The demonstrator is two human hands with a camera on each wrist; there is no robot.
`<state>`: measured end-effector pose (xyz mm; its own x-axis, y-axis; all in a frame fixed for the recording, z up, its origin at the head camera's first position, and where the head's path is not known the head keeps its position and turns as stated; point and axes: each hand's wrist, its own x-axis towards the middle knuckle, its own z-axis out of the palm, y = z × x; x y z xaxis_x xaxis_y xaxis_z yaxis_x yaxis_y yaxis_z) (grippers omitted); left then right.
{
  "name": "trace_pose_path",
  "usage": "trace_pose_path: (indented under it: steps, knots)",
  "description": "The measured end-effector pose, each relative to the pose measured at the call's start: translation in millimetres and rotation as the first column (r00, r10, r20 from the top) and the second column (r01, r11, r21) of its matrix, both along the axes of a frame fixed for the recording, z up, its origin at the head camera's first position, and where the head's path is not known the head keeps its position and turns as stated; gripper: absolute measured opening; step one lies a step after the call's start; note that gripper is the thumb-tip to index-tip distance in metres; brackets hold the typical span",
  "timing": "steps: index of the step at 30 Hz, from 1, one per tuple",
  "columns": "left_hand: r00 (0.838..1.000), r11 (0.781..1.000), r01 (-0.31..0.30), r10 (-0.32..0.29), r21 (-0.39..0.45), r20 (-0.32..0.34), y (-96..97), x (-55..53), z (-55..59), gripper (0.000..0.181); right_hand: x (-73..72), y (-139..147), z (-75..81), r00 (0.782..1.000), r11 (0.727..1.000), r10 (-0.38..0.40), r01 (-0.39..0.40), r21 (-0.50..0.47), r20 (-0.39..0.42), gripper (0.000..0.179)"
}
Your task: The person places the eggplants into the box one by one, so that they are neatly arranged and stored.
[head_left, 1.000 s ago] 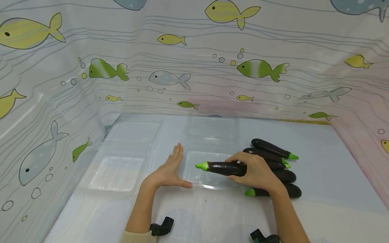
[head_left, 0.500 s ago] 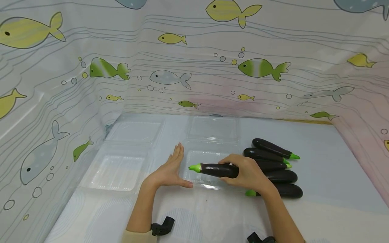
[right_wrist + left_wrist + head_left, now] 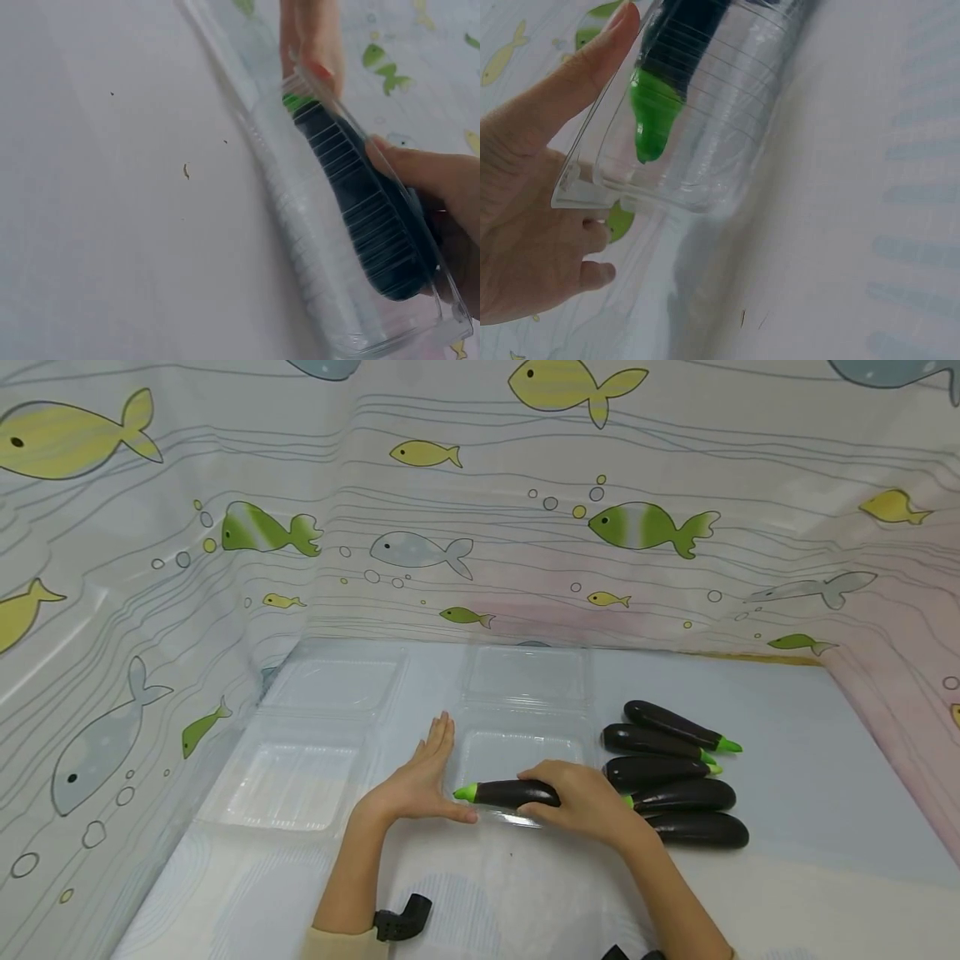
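My right hand [image 3: 585, 800] holds a dark eggplant [image 3: 513, 793] with a bright green stem, lying crosswise low in the clear plastic box [image 3: 517, 750] at the middle of the table. Through the box's ribbed wall, the right wrist view shows the eggplant [image 3: 360, 202] inside, the right thumb over the rim. At the box's left side stands my left hand [image 3: 416, 785], fingers straight and thumb spread along the front corner, holding nothing. In the left wrist view the green stem [image 3: 654, 116] points toward this hand's side.
Several more eggplants [image 3: 667, 797] lie in a stack-like row on the right. A second clear box [image 3: 292, 785] with its lid folded back stands on the left. The middle box's lid [image 3: 528, 677] lies back toward the fish-printed curtain [image 3: 420, 585].
My right hand has carried the eggplant left and down, from above the box into it, uncovering more of the row at right. The left hand has stayed put.
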<state>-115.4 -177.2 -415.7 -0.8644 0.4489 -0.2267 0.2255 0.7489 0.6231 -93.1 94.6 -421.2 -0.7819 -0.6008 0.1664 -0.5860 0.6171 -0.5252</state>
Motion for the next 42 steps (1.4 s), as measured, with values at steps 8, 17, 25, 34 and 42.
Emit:
trace_pose_path:
  steps: [8,17,25,34,42]
  knots:
    - [1.0,1.0,0.007,-0.007,-0.006,-0.013,1.2,0.7,1.5,0.143,0.7,1,-3.6,0.992,0.999,-0.009,0.005,0.037,0.126,0.045]
    - [1.0,1.0,0.004,-0.005,-0.01,-0.006,0.9,1.0,2.7,0.143,1.6,2,-2.3,0.987,1.0,-0.028,0.026,0.015,0.157,0.048]
    - [1.0,1.0,0.008,-0.008,-0.007,-0.005,0.6,0.4,1.3,0.142,1.4,10,5.0,0.993,0.984,-0.089,0.1,-0.148,0.074,0.057]
    - [1.0,1.0,0.011,-0.011,0.003,-0.009,0.3,0.3,-0.3,0.142,-1.5,18,6.7,0.996,0.947,-0.023,-0.006,-0.321,-0.087,0.057]
    - [1.0,1.0,0.02,-0.02,0.013,-0.016,-0.2,1.1,1.1,0.141,-3.7,24,7.7,0.984,0.916,0.014,-0.085,-0.392,-0.179,0.06]
